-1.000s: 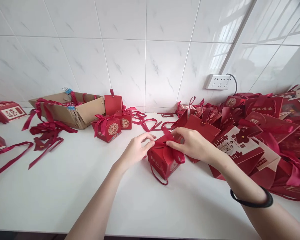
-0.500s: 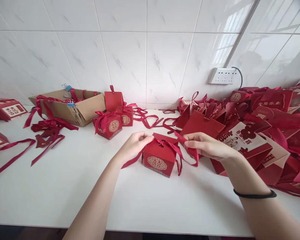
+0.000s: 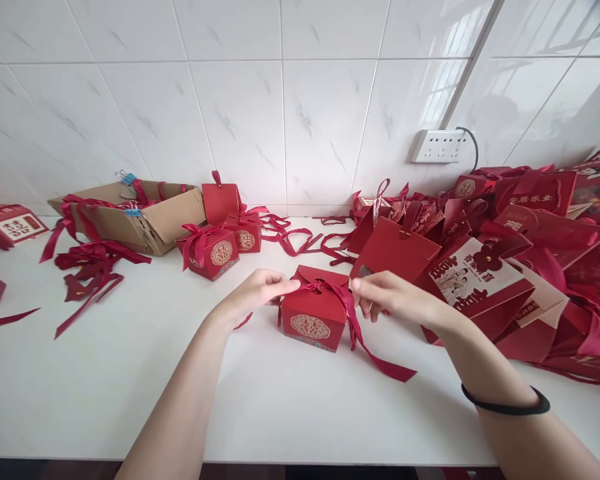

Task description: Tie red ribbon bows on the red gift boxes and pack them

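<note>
A red gift box [image 3: 313, 323] with a round gold emblem stands upright on the white table before me. Across its top runs a knotted dark-red ribbon [image 3: 347, 303], one tail lying on the table at the front right. At the box's upper left corner my left hand [image 3: 255, 295] pinches the ribbon with thumb and fingers; the left tail is mostly hidden behind it. My right hand [image 3: 397, 298] is beside the box's upper right edge, fingers bent and thumb apart from them. I see no ribbon in it, though its fingertips are slightly blurred.
Two tied red boxes [image 3: 210, 252] stand behind to the left, near a cardboard tray [image 3: 145, 223] of ribbons. Loose ribbons [image 3: 87, 263] lie farther left. A heap of red boxes and bags [image 3: 480, 267] fills the right side. A power strip [image 3: 440, 147] hangs on the tiled wall.
My right hand has let go of the ribbon tail, which dropped onto the table, and has moved left toward the box. My left hand stays at the left corner.
</note>
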`<state>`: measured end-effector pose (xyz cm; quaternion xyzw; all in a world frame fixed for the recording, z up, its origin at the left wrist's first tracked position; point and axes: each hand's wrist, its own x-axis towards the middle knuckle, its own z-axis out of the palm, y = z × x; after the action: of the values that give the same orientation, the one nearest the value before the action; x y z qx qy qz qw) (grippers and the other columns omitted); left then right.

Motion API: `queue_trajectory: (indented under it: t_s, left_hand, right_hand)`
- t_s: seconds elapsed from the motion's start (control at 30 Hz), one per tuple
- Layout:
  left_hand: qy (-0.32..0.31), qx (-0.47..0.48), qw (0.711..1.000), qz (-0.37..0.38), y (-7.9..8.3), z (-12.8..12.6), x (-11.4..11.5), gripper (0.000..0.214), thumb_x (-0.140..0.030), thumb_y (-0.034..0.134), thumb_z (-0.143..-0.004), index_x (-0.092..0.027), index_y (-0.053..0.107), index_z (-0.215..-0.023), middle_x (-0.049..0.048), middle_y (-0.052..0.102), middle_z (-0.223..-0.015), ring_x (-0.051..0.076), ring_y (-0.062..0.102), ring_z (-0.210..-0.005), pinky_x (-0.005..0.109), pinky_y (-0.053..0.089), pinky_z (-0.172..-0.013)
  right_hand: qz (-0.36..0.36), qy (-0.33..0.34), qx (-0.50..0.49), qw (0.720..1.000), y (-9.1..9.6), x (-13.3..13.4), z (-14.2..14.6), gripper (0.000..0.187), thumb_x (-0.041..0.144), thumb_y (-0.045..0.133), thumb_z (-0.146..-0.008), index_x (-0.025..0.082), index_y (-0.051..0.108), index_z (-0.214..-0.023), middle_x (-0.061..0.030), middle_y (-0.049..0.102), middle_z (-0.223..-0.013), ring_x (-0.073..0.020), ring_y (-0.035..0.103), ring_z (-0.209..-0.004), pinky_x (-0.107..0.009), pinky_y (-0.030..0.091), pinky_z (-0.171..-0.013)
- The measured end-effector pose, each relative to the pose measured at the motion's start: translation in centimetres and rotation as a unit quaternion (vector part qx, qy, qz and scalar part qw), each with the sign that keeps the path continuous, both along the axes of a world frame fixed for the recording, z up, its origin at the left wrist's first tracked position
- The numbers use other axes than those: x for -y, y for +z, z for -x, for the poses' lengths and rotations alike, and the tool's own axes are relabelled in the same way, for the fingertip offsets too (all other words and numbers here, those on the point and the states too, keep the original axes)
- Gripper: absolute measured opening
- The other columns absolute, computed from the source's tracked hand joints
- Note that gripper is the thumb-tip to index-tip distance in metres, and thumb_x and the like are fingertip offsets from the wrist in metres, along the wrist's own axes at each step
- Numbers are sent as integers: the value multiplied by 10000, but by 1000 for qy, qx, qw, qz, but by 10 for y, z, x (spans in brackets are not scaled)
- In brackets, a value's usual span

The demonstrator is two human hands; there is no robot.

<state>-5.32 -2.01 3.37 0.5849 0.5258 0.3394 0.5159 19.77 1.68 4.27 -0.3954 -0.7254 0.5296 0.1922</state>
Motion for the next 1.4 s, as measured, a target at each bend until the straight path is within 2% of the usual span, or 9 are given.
queue_trajectory:
  t_s: [0.1,0.23,0.47,0.73,0.93,1.07,1.2,1.3,1.4]
  left_hand:
    - [-14,1,1000,21,0,0,0,416,-459,637,-736,-172,388,-566,-34,364,-607,90,336,-556,237,237,-526]
    - [-15,36,999,10,-1,2,-1,403,-423,639,-746,-165,385,-569,-36,360,-624,87,331,-583,239,248,-556]
    - [-88,102,991,15,-18,13,-12,407,-389,653,-750,-160,367,-571,-46,335,-596,69,303,-540,231,232,-531]
    - [-96,154,983,27,-29,18,-18,415,-358,690,-729,-158,359,-577,-47,369,-591,63,349,-535,215,265,-525]
    - [-97,173,980,20,-30,18,-15,398,-350,686,-734,-155,378,-574,-44,398,-576,61,367,-526,208,286,-520]
    - [-98,174,980,11,-31,19,-14,400,-353,706,-705,-148,402,-545,-39,423,-554,58,383,-510,204,293,-506]
    - [-89,197,976,36,-31,16,-14,422,-356,732,-666,-144,397,-520,-40,438,-526,47,389,-479,194,293,-479]
    - [-85,210,973,53,-30,11,-13,445,-364,753,-632,-146,386,-508,-39,467,-479,45,419,-440,183,311,-457]
    - [-136,184,971,69,-25,10,-9,428,-398,744,-638,-154,409,-531,1,567,-480,81,502,-410,188,346,-422]
  right_hand:
    - [17,44,38,998,-2,4,5,469,590,657,-711,164,494,-605,28,441,-605,-108,449,-595,-250,377,-576]
    - [48,45,-39,997,-5,1,5,422,544,654,-741,166,510,-621,39,404,-629,-91,383,-602,-247,370,-607]
    - [143,39,-169,974,-16,-10,2,286,424,695,-744,147,646,-691,-25,574,-764,-135,526,-759,-298,463,-768]
    - [159,43,-153,974,-17,-13,1,265,379,732,-724,155,630,-625,-21,596,-738,-129,574,-739,-291,502,-808]
    - [161,106,-126,973,-24,-21,-7,319,406,658,-788,129,571,-657,-7,587,-640,-135,650,-608,-243,541,-580]
    - [149,107,-100,978,-27,-27,-13,351,393,654,-785,149,477,-606,79,444,-536,-28,447,-343,-209,513,-420]
    - [145,109,-62,981,-26,-26,-15,348,406,637,-795,159,470,-614,80,438,-543,-3,323,-313,-172,444,-316]
    - [159,110,-65,979,-25,-23,-14,351,414,645,-788,161,474,-616,71,451,-535,-18,378,-331,-152,410,-302]
    - [164,130,-76,975,-27,-22,-12,319,411,641,-783,138,549,-644,20,534,-587,-80,557,-478,-166,476,-380]
